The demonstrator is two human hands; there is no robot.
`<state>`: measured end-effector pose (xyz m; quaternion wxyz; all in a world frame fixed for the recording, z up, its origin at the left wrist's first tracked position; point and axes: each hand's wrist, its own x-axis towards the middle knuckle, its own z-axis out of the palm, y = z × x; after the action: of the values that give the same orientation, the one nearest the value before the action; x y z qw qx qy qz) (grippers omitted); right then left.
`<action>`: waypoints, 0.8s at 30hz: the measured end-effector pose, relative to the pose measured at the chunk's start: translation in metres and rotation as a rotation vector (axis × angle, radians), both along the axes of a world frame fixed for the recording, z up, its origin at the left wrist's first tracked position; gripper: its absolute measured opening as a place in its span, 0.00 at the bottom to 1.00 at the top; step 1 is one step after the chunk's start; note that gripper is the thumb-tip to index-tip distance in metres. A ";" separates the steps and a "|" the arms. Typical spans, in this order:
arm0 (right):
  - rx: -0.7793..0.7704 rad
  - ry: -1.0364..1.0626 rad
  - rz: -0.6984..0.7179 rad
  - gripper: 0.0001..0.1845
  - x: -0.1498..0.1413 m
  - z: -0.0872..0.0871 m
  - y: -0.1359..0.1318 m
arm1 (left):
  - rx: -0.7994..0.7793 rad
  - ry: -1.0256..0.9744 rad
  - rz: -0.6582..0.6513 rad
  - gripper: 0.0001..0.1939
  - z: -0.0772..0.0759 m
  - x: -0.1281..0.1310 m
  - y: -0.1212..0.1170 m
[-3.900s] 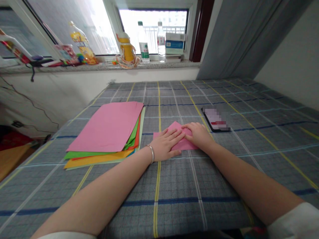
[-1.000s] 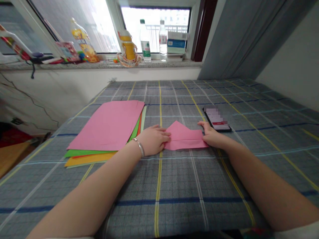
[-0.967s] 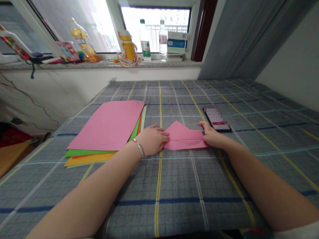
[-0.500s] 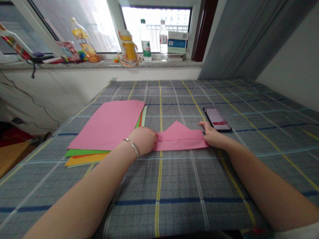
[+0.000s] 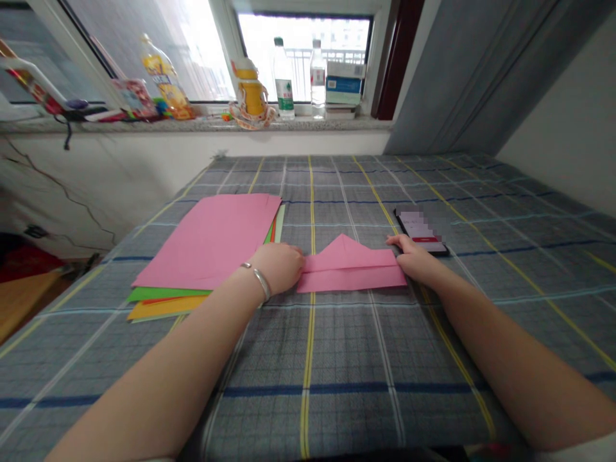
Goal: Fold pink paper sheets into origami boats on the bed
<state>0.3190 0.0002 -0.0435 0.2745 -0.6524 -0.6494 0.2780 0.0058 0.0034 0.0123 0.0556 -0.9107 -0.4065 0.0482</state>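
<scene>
A folded sheet of pink paper (image 5: 349,277) lies flat on the checked grey bedsheet (image 5: 337,346), a long band with a triangular peak on its far side. My left hand (image 5: 278,268), with a silver bangle (image 5: 257,281) on the wrist, grips the paper's left end. My right hand (image 5: 416,258) holds its right end, fingertips close to a black smartphone (image 5: 422,232) with a blurred screen. Left of the paper is a stack of coloured paper sheets (image 5: 206,240), pink on top, with green, orange and yellow edges showing.
Behind the bedsheet, a stone window sill (image 5: 192,126) holds two plastic bottles (image 5: 283,80), a yellow flask (image 5: 250,90), a carton (image 5: 343,83) and assorted small items. A grey curtain (image 5: 462,70) hangs at the right. The bed's left edge drops towards the floor.
My left hand has moved left over the last second, and the paper's left end now reaches nearly to the stack. The paper lies as a longer band. My right hand has barely moved.
</scene>
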 end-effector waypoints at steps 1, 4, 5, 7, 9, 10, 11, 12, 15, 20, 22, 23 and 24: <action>0.006 0.031 -0.038 0.23 0.000 0.000 0.002 | -0.008 0.063 -0.001 0.12 0.002 0.002 -0.001; 0.045 0.091 -0.091 0.18 -0.002 -0.001 0.004 | 0.057 0.104 0.037 0.13 0.001 0.010 -0.003; 0.068 0.081 -0.074 0.17 -0.003 -0.001 0.004 | 0.100 0.074 0.046 0.12 -0.002 0.013 -0.004; 0.130 0.009 -0.012 0.18 -0.007 0.000 0.002 | 0.196 -0.011 0.053 0.10 -0.008 0.019 -0.006; 0.198 -0.093 0.049 0.21 -0.012 0.000 -0.001 | 0.295 -0.091 0.002 0.11 -0.015 0.024 -0.008; 0.222 -0.134 0.063 0.22 -0.015 0.001 -0.002 | 0.329 -0.125 -0.046 0.12 -0.018 0.027 -0.009; 0.230 -0.163 0.061 0.23 -0.017 0.001 -0.002 | 0.348 -0.145 -0.102 0.12 -0.021 0.030 -0.010; 0.225 -0.189 0.052 0.23 -0.021 0.002 -0.003 | 0.357 -0.154 -0.154 0.10 -0.024 0.033 -0.011; 0.183 -0.289 0.047 0.23 -0.030 0.003 -0.002 | 0.329 -0.150 -0.256 0.07 -0.028 0.041 -0.013; 0.159 -0.351 0.099 0.18 -0.038 0.005 0.000 | 0.268 -0.191 -0.315 0.10 -0.032 0.046 -0.012; 0.159 -0.315 0.093 0.16 -0.038 0.006 -0.001 | 0.261 -0.233 -0.306 0.12 -0.034 0.044 -0.012; 0.157 -0.284 0.085 0.14 -0.038 0.006 -0.001 | 0.258 -0.258 -0.293 0.12 -0.035 0.043 -0.011; 0.156 -0.243 0.070 0.13 -0.037 0.007 -0.002 | 0.257 -0.286 -0.276 0.13 -0.036 0.042 -0.011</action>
<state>0.2818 -0.0018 -0.0361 0.2338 -0.6350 -0.7197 0.1553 0.0475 -0.0079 -0.0234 0.1191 -0.9407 -0.2845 -0.1413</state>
